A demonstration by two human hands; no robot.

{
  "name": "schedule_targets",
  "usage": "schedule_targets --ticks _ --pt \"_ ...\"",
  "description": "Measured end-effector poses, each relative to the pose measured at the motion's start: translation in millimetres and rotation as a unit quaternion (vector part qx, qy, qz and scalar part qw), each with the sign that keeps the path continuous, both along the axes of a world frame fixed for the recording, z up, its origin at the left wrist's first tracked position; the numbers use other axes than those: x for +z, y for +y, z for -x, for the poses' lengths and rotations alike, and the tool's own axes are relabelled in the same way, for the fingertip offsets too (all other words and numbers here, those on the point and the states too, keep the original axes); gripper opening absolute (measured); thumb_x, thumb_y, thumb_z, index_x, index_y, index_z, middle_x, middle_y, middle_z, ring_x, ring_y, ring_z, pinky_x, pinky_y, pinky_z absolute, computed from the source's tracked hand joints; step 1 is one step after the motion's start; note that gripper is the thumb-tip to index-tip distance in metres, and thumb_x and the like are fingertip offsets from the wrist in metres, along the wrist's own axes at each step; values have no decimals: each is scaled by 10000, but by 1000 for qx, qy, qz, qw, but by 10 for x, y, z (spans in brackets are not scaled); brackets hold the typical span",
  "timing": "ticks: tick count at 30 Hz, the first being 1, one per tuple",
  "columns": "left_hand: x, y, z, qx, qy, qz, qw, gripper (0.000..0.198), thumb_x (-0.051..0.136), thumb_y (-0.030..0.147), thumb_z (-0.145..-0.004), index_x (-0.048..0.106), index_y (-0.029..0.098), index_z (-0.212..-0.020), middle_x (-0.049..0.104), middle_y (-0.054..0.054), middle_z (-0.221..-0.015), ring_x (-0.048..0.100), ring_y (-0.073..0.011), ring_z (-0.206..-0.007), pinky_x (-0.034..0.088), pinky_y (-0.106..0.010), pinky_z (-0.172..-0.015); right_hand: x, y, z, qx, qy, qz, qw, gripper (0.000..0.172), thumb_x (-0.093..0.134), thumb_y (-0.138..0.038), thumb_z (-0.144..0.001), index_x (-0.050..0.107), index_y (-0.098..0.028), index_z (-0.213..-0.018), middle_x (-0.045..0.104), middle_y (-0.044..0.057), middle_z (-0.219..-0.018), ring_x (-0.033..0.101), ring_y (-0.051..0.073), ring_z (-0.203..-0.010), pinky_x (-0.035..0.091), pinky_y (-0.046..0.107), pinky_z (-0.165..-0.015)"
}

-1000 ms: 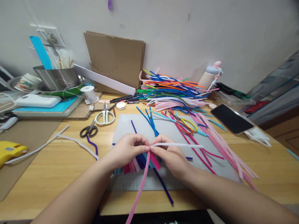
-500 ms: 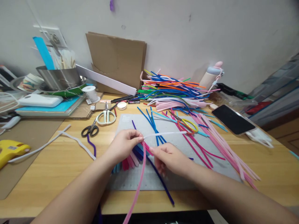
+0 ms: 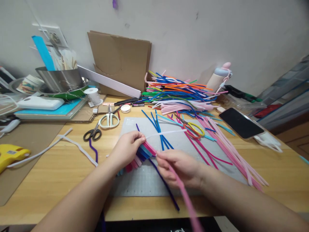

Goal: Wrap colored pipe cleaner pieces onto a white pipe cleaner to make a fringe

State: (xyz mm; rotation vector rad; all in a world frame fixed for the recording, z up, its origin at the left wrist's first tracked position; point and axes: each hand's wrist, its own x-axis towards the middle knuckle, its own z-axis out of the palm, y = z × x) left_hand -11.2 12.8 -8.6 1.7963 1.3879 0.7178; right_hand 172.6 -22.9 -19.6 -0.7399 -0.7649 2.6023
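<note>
My left hand (image 3: pixel 125 149) is closed around a fan of short pipe cleaner pieces (image 3: pixel 142 154) in pink, blue and light blue, and also pinches a white pipe cleaner (image 3: pixel 166 132) that sticks out to the right. My right hand (image 3: pixel 180 167) pinches a long pink pipe cleaner (image 3: pixel 185 196) close to the bundle; the stem trails down toward me and is blurred. Both hands hover over a grey cutting mat (image 3: pixel 135 185). A dark blue pipe cleaner (image 3: pixel 166 190) lies on the mat under my right hand.
A big heap of coloured pipe cleaners (image 3: pixel 178 93) lies at the back, pink ones (image 3: pixel 231 154) spread right. Yellow-handled scissors (image 3: pixel 193 127), white scissors (image 3: pixel 109 120), black scissors (image 3: pixel 92 133), a phone (image 3: pixel 241 123), a bottle (image 3: pixel 218 77), cardboard (image 3: pixel 118 61), a yellow glue gun (image 3: pixel 11 154).
My right hand let go near the left fingers, dropped lower, and swung the long pink pipe cleaner from the left of my hands across to the right. The white stem tilted upward.
</note>
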Motion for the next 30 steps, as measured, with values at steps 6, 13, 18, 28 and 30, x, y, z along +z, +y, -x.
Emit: schedule_targets --ticks 6,13,18,28,30 --pt "63 -12 15 -33 -26 38 998 206 457 312 -760 481 170 -613 444 43 -569 414 -113 -567 328 -224 -565 51 233 -236 103 -96 -100 985 376 377 -326 -853 409 -153 -521 423 -41 -363 324 51 -223 237 144 -220" --pt "42 -50 -19 -69 -48 78 993 170 486 295 -758 544 162 -669 523 28 -626 471 -113 -611 367 -224 -604 -66 81 -1 -71 -215 -289 930 268 508 -406 -800 478 -155 -712 497 -55 -529 455 46 -392 353 155 -383" --pt "38 -72 -40 -44 -164 143 975 230 512 348 -763 581 149 -857 599 -16 -774 536 -123 -679 422 -239 -660 -68 30 82 -129 -220 -285 924 259 512 -397 -787 454 -166 -685 486 -63 -479 443 54 -369 311 160 -368" --pt "48 -100 -43 -61 -85 92 990 163 573 302 -720 636 155 -753 647 -14 -701 572 -143 -653 439 -250 -626 -31 -1 47 -120 -255 -333 900 267 466 -381 -827 488 -166 -672 464 -44 -502 425 68 -428 312 193 -425" --pt "53 -104 -56 -64 -51 22 996 131 572 276 -727 651 174 -753 666 -9 -735 587 -150 -704 439 -258 -686 -27 4 41 -130 -258 -374 881 261 468 -356 -828 471 -165 -650 424 -48 -507 391 67 -447 289 197 -437"
